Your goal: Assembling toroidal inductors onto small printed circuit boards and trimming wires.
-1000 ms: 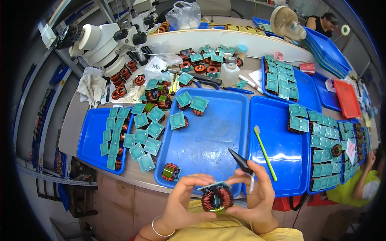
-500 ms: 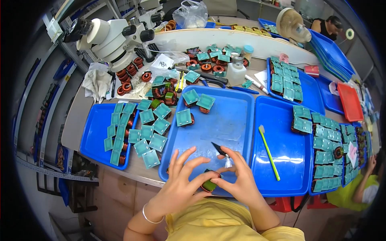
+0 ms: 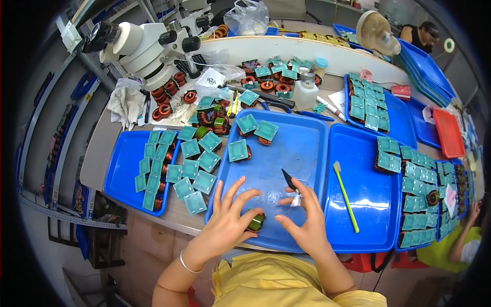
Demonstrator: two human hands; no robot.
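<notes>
And there's the left hand (image 3: 223,224) pinching the green-banded coil (image 3: 257,222) between thumb and finger, just right of its palm, while the right hand (image 3: 310,221), farther from it, grips a black pointed tool (image 3: 288,178), thumb spread free.

Your bench (image 3: 96,159): grey-brown top, low white divider (image 3: 235,51) along its far side. Beyond that, a grey chair (image 3: 286,10); a beige fan (image 3: 375,33) near the divider's right end, as you face it. To your left, grey metal racks (image 3: 71,219), a dark stand (image 3: 105,256) beneath them. Below you, pinkish-brown tiled floor (image 3: 143,243), joints showing. Light bright over your bench, dimmer under the racks.
</notes>
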